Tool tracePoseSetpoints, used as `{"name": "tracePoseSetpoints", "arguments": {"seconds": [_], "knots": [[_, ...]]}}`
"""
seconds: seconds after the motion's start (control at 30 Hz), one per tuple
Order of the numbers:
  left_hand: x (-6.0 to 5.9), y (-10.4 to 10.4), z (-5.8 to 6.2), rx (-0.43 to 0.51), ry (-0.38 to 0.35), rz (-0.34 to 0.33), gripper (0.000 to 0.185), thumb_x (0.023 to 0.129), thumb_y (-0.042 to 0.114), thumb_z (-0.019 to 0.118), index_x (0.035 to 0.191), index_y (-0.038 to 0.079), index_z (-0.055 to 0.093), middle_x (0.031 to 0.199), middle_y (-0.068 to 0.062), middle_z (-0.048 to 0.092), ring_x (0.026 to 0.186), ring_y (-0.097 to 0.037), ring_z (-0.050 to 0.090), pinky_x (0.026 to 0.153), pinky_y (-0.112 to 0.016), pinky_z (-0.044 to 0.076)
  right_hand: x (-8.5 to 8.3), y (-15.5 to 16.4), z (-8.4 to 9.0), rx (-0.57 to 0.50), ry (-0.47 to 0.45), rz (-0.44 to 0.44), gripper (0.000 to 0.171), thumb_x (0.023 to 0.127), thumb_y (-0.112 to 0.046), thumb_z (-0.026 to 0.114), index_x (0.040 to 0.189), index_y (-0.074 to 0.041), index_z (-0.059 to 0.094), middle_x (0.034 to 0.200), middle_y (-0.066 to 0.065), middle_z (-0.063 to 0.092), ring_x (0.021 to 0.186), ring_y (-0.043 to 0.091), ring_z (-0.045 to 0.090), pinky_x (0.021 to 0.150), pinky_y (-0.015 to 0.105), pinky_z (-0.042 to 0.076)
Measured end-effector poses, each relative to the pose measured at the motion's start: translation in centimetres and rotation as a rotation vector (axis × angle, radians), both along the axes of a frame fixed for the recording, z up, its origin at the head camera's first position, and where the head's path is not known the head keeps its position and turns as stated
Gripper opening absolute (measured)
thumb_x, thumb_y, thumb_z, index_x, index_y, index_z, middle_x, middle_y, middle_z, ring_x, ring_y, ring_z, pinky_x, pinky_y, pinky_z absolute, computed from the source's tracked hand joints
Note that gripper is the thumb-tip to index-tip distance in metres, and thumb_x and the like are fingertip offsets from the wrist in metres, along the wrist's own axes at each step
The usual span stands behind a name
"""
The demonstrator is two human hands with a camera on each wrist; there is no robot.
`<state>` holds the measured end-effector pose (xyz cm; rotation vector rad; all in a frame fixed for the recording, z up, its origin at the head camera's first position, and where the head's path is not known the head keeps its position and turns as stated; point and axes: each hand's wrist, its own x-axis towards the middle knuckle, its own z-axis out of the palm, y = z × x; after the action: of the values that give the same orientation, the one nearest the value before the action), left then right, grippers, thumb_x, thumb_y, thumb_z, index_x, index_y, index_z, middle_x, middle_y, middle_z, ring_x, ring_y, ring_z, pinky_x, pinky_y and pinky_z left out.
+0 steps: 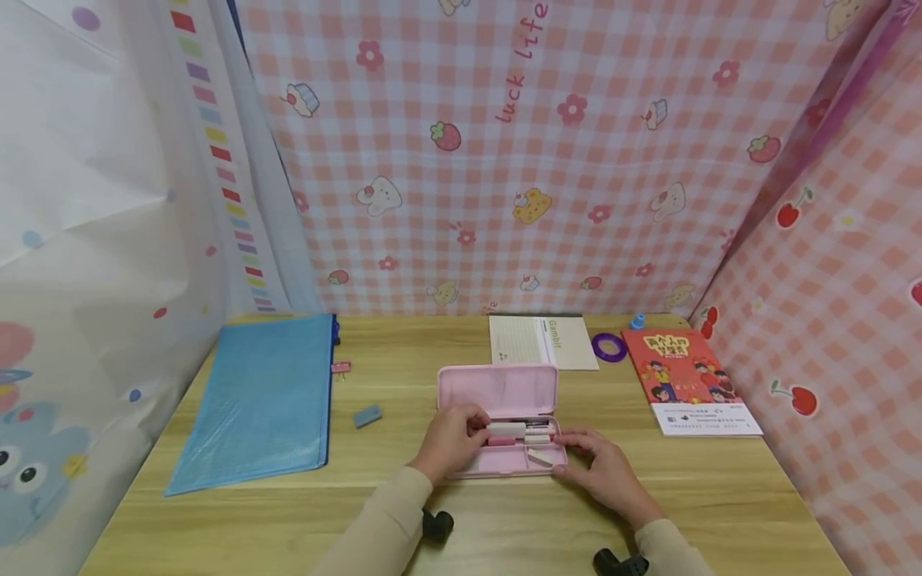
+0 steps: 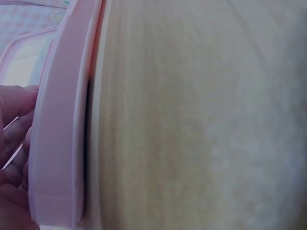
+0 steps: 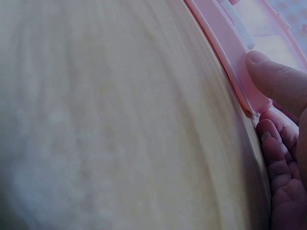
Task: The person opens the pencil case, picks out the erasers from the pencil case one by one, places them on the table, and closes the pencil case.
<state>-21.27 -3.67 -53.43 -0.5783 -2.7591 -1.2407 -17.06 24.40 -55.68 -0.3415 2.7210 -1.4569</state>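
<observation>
A pink pencil case [image 1: 497,462] lies with its lid [image 1: 497,390] raised at the back. In it are a white marker [image 1: 507,430], a pink marker [image 1: 502,441], several other pens and a white eraser [image 1: 540,457] in the front compartment. My left hand [image 1: 450,436] reaches over the left end, thumb and forefinger pinching the white marker's left end. In the left wrist view its thumb [image 2: 21,98] is behind the case's front wall. My right hand [image 1: 598,464] holds the right end, its thumb [image 3: 273,79] on the front wall and fingers around the corner.
A blue folder [image 1: 259,408] lies left, with a pink binder clip [image 1: 342,367] beside it. Nearer the case is a blue-grey eraser [image 1: 367,416]. Behind are a notebook [image 1: 569,340] and purple tape roll [image 1: 609,348]; a red book [image 1: 684,372] and small blue object [image 1: 637,322] lie right.
</observation>
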Motion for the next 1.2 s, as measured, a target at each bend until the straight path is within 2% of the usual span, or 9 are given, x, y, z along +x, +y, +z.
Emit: {"name": "tracePoseSetpoints", "arguments": {"seconds": [0.27,0.53,0.8,0.9,1.03,1.13,1.2], "knots": [[0.1,-0.2,0.2,0.104,-0.019,0.018,0.007,0.081,0.011,0.075,0.085,0.014,0.07,0.076,0.011,0.063,0.069,-0.006,0.055,0.065,-0.023,0.047,-0.1,-0.2,0.2,0.01,0.004,-0.005,0.042,0.073,-0.036,0.083,0.11,-0.022,0.07,0.12,-0.005,0.06,0.115,0.019,0.054,0.096,0.033,0.045],[0.0,-0.4,-0.1,0.202,-0.066,0.027,0.008,0.082,0.008,0.073,0.086,0.014,0.069,0.079,0.008,0.065,0.072,-0.006,0.058,0.067,-0.023,0.05,-0.2,-0.1,0.2,0.011,-0.001,-0.003,0.041,0.073,-0.035,0.083,0.109,-0.022,0.07,0.12,-0.005,0.06,0.115,0.019,0.053,0.097,0.034,0.045],[0.1,-0.7,-0.3,0.247,-0.062,0.044,0.008,0.081,0.007,0.072,0.087,0.011,0.07,0.079,0.006,0.066,0.07,-0.006,0.059,0.065,-0.022,0.051,-0.1,-0.1,0.0,0.01,0.002,-0.003,0.041,0.073,-0.035,0.083,0.11,-0.021,0.07,0.121,-0.004,0.06,0.116,0.02,0.054,0.098,0.037,0.044],[0.2,-0.9,-0.2,0.254,-0.094,0.059,0.008,0.082,0.008,0.072,0.088,0.012,0.071,0.08,0.007,0.066,0.072,-0.007,0.06,0.066,-0.022,0.051,-0.1,-0.1,0.0,0.004,0.009,-0.002,0.041,0.073,-0.034,0.083,0.11,-0.022,0.07,0.12,-0.005,0.061,0.116,0.019,0.054,0.098,0.035,0.044],[0.4,-1.5,0.2,0.277,-0.13,0.079,0.008,0.083,0.009,0.071,0.091,0.01,0.071,0.082,0.006,0.066,0.075,-0.009,0.061,0.068,-0.023,0.052,0.4,-0.6,1.2,0.002,0.014,-0.003,0.039,0.075,-0.023,0.083,0.111,-0.015,0.07,0.121,0.0,0.061,0.116,0.022,0.054,0.097,0.036,0.045],[0.7,-2.0,0.6,0.307,-0.135,0.093,0.009,0.083,0.009,0.07,0.092,0.008,0.071,0.082,0.004,0.066,0.075,-0.01,0.061,0.068,-0.023,0.052,0.4,-0.6,1.2,0.005,0.017,-0.005,0.039,0.075,-0.021,0.083,0.111,-0.013,0.07,0.121,0.002,0.061,0.116,0.023,0.054,0.097,0.037,0.045],[0.9,-2.5,0.9,0.329,-0.134,0.1,0.01,0.083,0.008,0.07,0.093,0.006,0.071,0.083,0.003,0.066,0.076,-0.01,0.061,0.068,-0.023,0.052,0.1,-0.3,0.2,0.002,0.018,-0.006,0.04,0.074,-0.027,0.083,0.111,-0.018,0.07,0.121,-0.002,0.061,0.116,0.021,0.054,0.098,0.035,0.045]]}}
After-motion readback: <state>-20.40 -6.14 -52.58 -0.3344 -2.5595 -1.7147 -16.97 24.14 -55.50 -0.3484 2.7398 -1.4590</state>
